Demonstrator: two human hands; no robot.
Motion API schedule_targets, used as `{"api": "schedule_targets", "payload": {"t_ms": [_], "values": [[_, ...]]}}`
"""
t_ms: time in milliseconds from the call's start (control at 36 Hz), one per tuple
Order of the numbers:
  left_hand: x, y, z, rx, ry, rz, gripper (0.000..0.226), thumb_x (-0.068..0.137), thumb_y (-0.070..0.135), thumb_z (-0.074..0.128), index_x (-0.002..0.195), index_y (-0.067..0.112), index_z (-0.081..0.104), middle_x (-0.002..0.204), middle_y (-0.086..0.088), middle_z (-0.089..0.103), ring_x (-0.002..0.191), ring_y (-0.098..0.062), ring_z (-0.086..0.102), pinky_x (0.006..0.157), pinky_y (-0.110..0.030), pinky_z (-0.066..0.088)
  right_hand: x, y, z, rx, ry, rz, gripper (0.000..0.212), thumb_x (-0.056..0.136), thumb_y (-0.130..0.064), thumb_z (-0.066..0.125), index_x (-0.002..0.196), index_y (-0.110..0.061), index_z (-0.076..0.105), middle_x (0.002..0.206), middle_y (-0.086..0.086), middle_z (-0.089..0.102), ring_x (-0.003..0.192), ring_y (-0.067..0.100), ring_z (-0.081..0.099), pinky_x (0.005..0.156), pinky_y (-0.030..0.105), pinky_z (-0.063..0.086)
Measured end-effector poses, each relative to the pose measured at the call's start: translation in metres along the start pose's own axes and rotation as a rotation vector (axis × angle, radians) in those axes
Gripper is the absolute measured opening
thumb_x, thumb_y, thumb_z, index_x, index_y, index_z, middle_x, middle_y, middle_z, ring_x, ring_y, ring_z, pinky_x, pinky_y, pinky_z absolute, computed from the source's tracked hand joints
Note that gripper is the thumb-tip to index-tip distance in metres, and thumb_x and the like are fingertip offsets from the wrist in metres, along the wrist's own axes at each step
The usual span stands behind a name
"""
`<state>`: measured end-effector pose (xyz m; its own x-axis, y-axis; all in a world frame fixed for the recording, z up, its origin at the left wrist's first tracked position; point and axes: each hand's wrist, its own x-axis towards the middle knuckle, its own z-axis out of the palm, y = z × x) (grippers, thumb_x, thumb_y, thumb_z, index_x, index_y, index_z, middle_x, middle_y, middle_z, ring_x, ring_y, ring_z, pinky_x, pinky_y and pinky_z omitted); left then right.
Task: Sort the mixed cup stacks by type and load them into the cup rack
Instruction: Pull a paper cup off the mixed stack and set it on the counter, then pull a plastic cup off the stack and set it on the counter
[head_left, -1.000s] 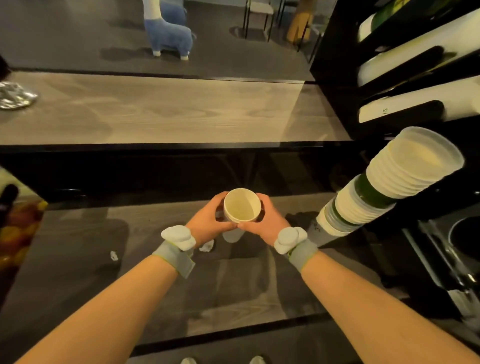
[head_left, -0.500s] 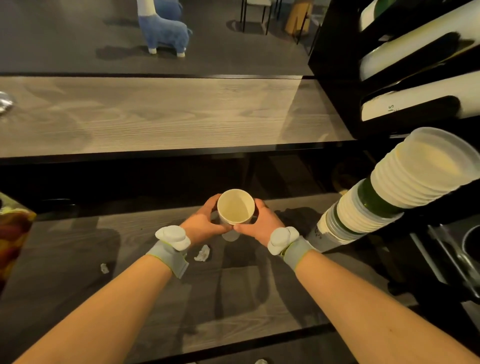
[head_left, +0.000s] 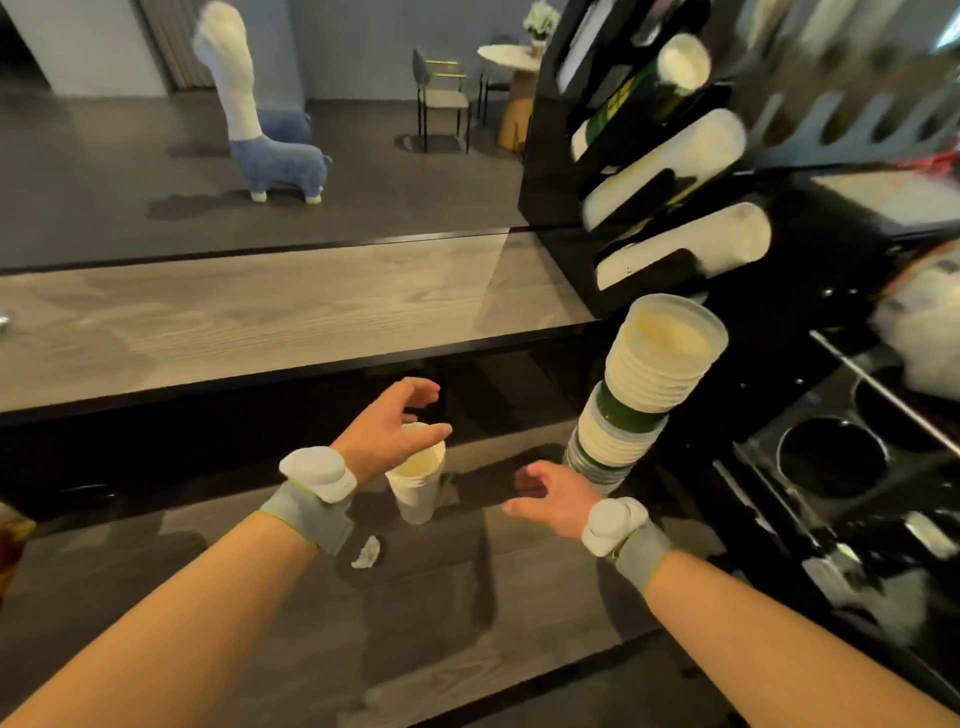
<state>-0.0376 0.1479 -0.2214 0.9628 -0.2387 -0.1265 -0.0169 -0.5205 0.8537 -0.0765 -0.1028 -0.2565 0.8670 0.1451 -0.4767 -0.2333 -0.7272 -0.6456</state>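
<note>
Both hands, left (head_left: 387, 423) and right (head_left: 550, 499), spread with empty grip beside the short paper cup stack (head_left: 415, 480) on the tabletop (head_left: 260, 597); cup rack (head_left: 649, 171) slots hold white stacks; a mixed stack (head_left: 641, 395) leans nearby

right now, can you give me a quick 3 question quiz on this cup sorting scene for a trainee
1. True or false: the right hand is gripping the small paper cup.
2. Multiple choice: where does the tall mixed cup stack stand relative to the small paper cup? A) to its left B) to its right C) on top of it
3. Short answer: what colour is the band visible partway down the tall mixed cup stack?

Key
1. False. The right hand is open and apart from the cup. The left hand is open over the cup's rim.
2. B. It leans beside the black cup rack.
3. Green.
</note>
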Motion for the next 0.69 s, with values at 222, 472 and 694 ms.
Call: {"api": "schedule_targets", "payload": {"t_ms": [222, 472, 694], "values": [[0.026, 0.088, 0.039, -0.007, -0.165, 0.146, 0.049, 0.085, 0.030, 0.074, 0.129, 0.024, 0.053, 0.128, 0.007, 0.060, 0.121, -0.006, 0.056, 0.108, -0.036, 0.045, -0.058, 0.009, -0.074, -0.056, 0.115, 0.054, 0.043, 0.083, -0.043, 0.073, 0.107, -0.007, 0.070, 0.104, 0.010, 0.071, 0.094, 0.023, 0.068, 0.088, 0.038, 0.057], [0.049, 0.148, 0.076, 0.045, -0.280, 0.205, 0.079, 0.081, 0.041, 0.077, 0.146, 0.021, 0.038, 0.149, 0.002, 0.046, 0.135, -0.015, 0.046, 0.113, -0.040, 0.041, -0.098, 0.011, -0.152, 0.053, 0.427, 0.034, 0.065, 0.079, -0.047, 0.077, 0.131, -0.015, 0.056, 0.121, 0.003, 0.066, 0.102, 0.017, 0.066, 0.087, 0.030, 0.054], [0.052, 0.160, 0.088, -0.013, -0.287, 0.250, 0.081, 0.080, 0.049, 0.075, 0.148, 0.031, 0.033, 0.148, 0.007, 0.047, 0.137, -0.016, 0.044, 0.114, -0.045, 0.038, -0.092, -0.005, -0.160, 0.242, 0.534, -0.221, 0.075, 0.077, -0.041, 0.080, 0.142, -0.027, 0.046, 0.132, -0.011, 0.058, 0.118, 0.008, 0.055, 0.083, 0.016, 0.044]]}}
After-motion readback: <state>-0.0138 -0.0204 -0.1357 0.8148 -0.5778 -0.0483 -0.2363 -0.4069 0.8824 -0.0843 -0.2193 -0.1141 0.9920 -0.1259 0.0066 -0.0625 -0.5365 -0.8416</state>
